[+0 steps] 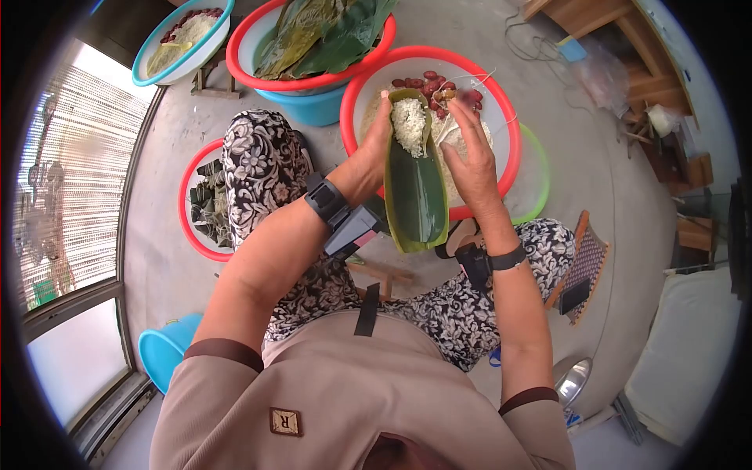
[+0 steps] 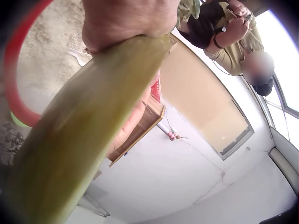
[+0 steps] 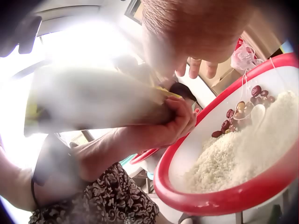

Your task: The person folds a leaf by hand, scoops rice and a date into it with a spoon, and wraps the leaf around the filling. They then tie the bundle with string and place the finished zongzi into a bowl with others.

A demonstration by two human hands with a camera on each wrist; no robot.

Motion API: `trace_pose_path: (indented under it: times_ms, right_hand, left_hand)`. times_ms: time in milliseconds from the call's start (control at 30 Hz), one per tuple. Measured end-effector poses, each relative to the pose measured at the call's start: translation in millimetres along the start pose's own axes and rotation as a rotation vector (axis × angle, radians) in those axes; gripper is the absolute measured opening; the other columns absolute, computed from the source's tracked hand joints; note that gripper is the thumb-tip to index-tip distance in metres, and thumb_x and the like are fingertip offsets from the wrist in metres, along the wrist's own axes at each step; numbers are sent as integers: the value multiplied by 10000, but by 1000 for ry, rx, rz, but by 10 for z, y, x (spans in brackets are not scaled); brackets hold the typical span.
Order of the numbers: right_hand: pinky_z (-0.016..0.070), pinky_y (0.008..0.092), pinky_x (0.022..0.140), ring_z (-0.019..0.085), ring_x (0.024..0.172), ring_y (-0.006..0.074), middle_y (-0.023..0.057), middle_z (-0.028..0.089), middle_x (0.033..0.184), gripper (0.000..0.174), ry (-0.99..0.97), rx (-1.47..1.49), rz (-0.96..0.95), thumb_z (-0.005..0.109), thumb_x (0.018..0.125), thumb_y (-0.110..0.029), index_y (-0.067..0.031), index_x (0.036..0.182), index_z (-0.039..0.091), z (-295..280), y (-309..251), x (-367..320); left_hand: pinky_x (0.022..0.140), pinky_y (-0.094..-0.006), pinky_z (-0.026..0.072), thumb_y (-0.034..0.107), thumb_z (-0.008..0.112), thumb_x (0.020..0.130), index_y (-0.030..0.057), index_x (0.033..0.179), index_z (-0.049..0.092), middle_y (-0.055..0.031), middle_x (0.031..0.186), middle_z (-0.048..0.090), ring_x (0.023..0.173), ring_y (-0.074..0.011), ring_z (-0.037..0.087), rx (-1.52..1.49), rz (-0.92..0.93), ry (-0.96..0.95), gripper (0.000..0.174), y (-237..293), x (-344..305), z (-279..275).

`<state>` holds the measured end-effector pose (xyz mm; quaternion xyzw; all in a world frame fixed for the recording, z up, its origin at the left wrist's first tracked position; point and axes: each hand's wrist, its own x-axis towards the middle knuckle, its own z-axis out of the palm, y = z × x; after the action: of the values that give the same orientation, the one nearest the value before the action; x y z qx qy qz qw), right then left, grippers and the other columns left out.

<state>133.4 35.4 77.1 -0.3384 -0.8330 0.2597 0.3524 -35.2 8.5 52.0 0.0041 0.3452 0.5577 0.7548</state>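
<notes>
My left hand (image 1: 376, 150) grips a long green leaf (image 1: 419, 200), folded into a trough with white rice (image 1: 409, 125) in its far end. In the left wrist view, the leaf's blurred outer side (image 2: 88, 121) fills much of the frame below the hand. My right hand (image 1: 473, 166) is just right of the leaf, over the basin, its fingers extended and holding nothing visible. Beneath both hands stands a red-rimmed basin (image 1: 514, 149) of rice (image 3: 215, 163) with red dates (image 3: 229, 122). A pale spoon (image 3: 256, 116) lies in that basin.
Beyond my left hand, another red-rimmed basin (image 1: 235, 66) holds large leaves (image 1: 345, 39). A blue-rimmed basin (image 1: 139, 66) stands farther left. Wrapped leaf parcels (image 1: 210, 200) fill a red-rimmed container by my left knee. Another person (image 2: 233, 35) appears in the left wrist view.
</notes>
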Motion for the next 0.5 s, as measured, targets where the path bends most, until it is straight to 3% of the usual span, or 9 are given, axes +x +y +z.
trace_pose_path:
  times_ms: [33,100,233,267,300,367,500]
  right_hand:
    - [395,402,1066,441,1305,326,126,472,1402,677,1,-1,-2,682,745,38,-87,1374,465,-3,-33,-19]
    - [390,410,1071,431,1318,317,106,460,1415,712,-30,-102,-167,700,722,33,-124,1378,473,-5,-124,-32]
    - [371,469,1081,416,1335,301,66,491,1380,573,-111,-233,-381,661,753,-12,-148,1297,540,17,-177,-3]
    - [375,479,1077,453,1295,283,49,542,1283,408,-115,-239,-391,640,764,-32,-131,1159,606,14,-209,-6]
    - [375,479,1077,453,1295,283,49,542,1283,408,-114,-239,-390,640,764,-32,-131,1159,606,-7,-226,-6]
    - [377,472,1078,503,1218,259,39,575,1162,276,-116,-276,-442,648,744,-46,-108,1013,634,-36,-245,-5]
    - [379,469,1075,532,1147,239,28,589,1069,168,-93,-242,-443,652,733,-59,-97,896,635,-68,-289,27]
  left_hand:
    - [634,-324,538,669,325,943,134,1041,620,-35,835,641,716,-179,615,0,2,-2,619,9,3,1]
    - [761,-403,529,681,295,942,118,1176,584,-67,1017,636,882,-231,621,47,-5,9,675,16,2,-21]
    - [694,-339,557,654,350,946,136,1162,579,-44,926,650,784,-183,651,28,24,-3,606,34,-317,187]
    - [769,-369,551,646,335,953,123,1199,561,-69,1015,638,881,-211,642,73,29,-24,621,26,-252,110]
    - [844,-400,545,639,320,959,110,1235,543,-94,1103,626,977,-238,634,117,33,-45,637,35,-227,94]
    - [838,-387,549,637,323,960,110,1237,543,-97,1106,626,970,-236,636,119,30,-52,635,28,-180,75]
    - [833,-368,556,629,332,962,108,1249,540,-105,1102,629,951,-234,643,81,-14,-98,630,32,-213,103]
